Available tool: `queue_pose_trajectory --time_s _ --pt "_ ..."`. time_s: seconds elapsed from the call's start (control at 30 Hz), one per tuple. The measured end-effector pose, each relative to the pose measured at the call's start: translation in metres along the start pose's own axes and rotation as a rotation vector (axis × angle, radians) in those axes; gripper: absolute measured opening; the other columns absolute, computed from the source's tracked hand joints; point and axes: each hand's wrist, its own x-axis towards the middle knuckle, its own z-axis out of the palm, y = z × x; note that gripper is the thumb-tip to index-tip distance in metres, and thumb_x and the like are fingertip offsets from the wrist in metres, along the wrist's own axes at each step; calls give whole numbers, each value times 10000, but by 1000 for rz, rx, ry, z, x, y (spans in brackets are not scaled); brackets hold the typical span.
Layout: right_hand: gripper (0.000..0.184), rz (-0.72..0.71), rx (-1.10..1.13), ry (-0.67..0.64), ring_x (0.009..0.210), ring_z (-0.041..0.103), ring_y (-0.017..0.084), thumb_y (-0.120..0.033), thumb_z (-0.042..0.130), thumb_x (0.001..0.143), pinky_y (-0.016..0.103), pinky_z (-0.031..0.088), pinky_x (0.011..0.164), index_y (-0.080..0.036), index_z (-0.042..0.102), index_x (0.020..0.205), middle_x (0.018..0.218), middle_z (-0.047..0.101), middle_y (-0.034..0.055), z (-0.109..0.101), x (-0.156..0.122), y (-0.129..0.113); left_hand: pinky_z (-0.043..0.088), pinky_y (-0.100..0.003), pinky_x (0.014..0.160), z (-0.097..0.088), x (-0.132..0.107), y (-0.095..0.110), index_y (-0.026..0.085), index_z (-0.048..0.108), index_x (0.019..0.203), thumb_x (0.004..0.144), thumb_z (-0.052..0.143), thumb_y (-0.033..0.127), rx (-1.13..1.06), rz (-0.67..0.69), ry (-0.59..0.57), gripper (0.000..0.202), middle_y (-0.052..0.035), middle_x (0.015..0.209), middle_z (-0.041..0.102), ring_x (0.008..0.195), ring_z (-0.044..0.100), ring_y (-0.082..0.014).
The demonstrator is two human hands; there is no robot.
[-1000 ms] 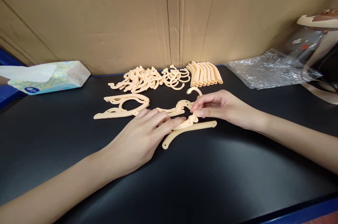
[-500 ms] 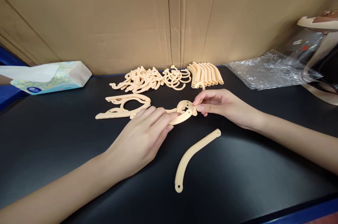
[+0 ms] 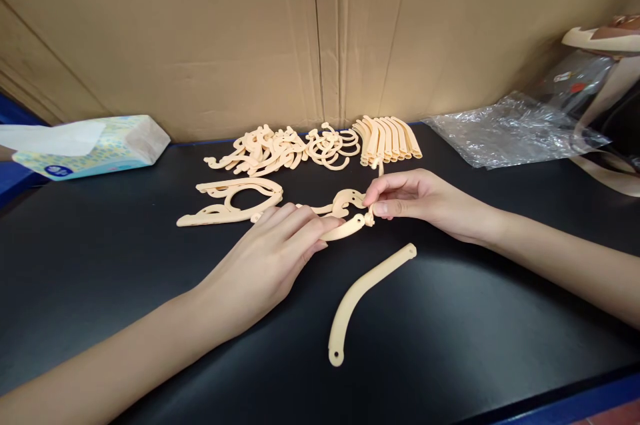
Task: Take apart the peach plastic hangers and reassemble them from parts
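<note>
My left hand (image 3: 280, 258) is closed on a short curved cream plastic hanger arm (image 3: 345, 229), whose holed end points right. My right hand (image 3: 420, 199) pinches a small cream hanger hook (image 3: 369, 217); its knobbed end sits right beside that holed end, and whether they touch I cannot tell. The hook's other end shows above my fingers. Just behind lies a rounded piece with small holes (image 3: 346, 197), partly hidden by my hands. A longer bent hanger arm (image 3: 359, 288) lies alone in front. Left of my left hand rests a folded hanger (image 3: 220, 217).
At the back of the black table (image 3: 465, 358) lie a heap of cream hanger parts (image 3: 270, 150), several loose hooks (image 3: 333, 146) and a row of bent arms (image 3: 389, 139). A tissue pack (image 3: 120, 145) is at left, clear plastic bags (image 3: 515, 135) at right. Cardboard (image 3: 200, 31) stands behind.
My right hand has tilted the hook, bringing its knobbed end slightly lower, next to the holed end of the short arm. My left hand keeps its hold almost unmoved.
</note>
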Motion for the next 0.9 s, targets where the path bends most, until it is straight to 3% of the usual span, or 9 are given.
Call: queue_pose_trajectory --time_s 0.3,0.9 --pt "118 19 -56 -62 817 623 137 -304 735 811 292 455 819 -194 722 850 824 695 -14 1 -1 -7 371 -305 817 4 -2 -2 181 484 1258 987 413 46 -67 12 7 311 -32 1033 590 894 474 -167" --pt "302 -10 -193 53 734 566 146 -467 711 794 309 465 740 -171 680 848 756 623 4 11 -5 -9 396 -312 754 0 0 0 147 519 1213 984 424 64 -16 14 6 262 -46 986 610 874 491 -185"
